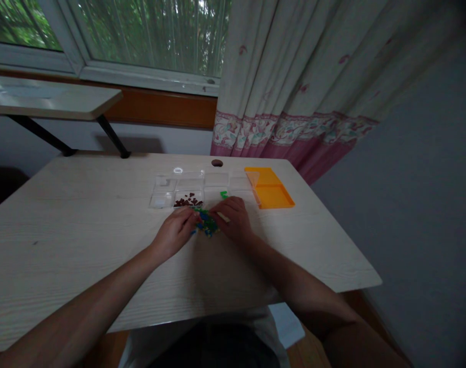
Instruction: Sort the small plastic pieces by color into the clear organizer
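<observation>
A small pile of green, blue and yellow plastic pieces lies on the table between my two hands. My left hand is at the pile's left side, fingers curled together at the tips; whatever they pinch is too small to make out. From the right, my right hand reaches over the pile with its fingers bent and closed, and their tips are partly hidden. Just beyond the hands stands a clear divided tray. Dark brown pieces fill one of its front compartments, and green pieces show in another.
An orange two-part tray sits at the right, touching or overlapped by the clear tray's end. Behind is a round hole in the pale wooden table. A raised shelf stands at back left, and a curtain hangs behind.
</observation>
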Demonstrator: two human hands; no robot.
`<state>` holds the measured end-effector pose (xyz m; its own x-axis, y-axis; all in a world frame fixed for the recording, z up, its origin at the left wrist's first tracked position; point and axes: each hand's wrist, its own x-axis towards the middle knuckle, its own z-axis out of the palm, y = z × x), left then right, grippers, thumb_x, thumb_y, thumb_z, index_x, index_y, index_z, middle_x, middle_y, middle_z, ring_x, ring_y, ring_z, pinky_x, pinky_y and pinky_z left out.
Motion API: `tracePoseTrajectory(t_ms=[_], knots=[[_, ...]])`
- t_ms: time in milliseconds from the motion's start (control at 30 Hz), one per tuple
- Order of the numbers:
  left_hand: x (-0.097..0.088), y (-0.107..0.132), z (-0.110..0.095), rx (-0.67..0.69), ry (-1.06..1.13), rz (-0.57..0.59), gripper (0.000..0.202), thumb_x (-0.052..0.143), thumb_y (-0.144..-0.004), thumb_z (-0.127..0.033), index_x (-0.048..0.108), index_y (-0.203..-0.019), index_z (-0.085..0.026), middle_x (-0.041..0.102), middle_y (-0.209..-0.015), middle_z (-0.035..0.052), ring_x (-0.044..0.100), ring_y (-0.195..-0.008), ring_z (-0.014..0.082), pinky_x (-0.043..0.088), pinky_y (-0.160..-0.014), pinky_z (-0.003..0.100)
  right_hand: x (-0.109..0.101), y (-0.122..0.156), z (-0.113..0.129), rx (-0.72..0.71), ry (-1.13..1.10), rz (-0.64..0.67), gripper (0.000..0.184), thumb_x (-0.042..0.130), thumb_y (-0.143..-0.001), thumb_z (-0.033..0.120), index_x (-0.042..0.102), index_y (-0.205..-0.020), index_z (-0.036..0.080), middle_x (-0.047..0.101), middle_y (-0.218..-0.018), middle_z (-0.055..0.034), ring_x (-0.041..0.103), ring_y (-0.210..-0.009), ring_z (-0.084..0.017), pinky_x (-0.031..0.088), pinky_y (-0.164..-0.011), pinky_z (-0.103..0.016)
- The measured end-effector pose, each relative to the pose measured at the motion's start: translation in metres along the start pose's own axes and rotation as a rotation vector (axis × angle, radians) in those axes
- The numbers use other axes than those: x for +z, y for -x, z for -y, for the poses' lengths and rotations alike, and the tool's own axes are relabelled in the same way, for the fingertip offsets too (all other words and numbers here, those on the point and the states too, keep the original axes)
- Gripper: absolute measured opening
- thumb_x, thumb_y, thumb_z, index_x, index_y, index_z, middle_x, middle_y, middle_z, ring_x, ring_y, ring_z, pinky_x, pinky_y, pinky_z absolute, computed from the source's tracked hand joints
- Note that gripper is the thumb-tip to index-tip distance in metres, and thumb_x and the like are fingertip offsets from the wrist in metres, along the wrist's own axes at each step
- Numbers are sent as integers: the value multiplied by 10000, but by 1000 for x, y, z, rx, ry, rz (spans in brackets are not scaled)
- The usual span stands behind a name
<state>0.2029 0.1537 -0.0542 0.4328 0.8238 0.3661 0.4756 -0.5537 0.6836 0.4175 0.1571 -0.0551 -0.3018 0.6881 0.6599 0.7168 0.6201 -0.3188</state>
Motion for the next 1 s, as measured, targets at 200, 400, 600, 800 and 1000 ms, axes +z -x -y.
tracePoseTrajectory(t_ms=[200,400,600,800,1000], knots=[[-9,-4,6,-43,36,-79,361,368,-1013,-362,660,-891,-189,628,-897,59,583,-903,180,452,-853,310,-9,-6,-44,310,209,-158,128,681,-869,361,739,-854,248,691,-924,-36,572,-944,-225,390,-879,-387],[-9,-6,11,-46,38,-108,327,402,-1006,-357,663,-896,-194,637,-907,45,593,-912,168,448,-859,287,-6,-4,-52,377,243,-91,169,644,-901,373,762,-874,253,688,-952,-35,549,-976,-221,359,-897,-381],[-10,-6,11,-34,23,-100,329,408,-1002,-371,672,-907,-199,642,-905,42,595,-912,172,449,-845,287,-2,-3,-55,342,258,-19,175,627,-912,363,766,-896,259,690,-962,-30,535,-982,-228,351,-895,-383],[-10,-6,11,-43,14,-99,336,405,-1002,-376,672,-910,-194,641,-908,43,593,-899,171,452,-829,293,-1,-2,-55,316,258,-4,213,580,-938,387,762,-948,275,682,-963,-33,523,-981,-232,345,-894,-393],[-11,-6,13,-37,-21,-101,325,411,-999,-358,673,-906,-190,635,-879,49,589,-873,172,455,-809,295,-1,-2,-55,312,260,-20,236,553,-952,382,757,-953,262,679,-959,-39,524,-980,-232,348,-889,-389]])
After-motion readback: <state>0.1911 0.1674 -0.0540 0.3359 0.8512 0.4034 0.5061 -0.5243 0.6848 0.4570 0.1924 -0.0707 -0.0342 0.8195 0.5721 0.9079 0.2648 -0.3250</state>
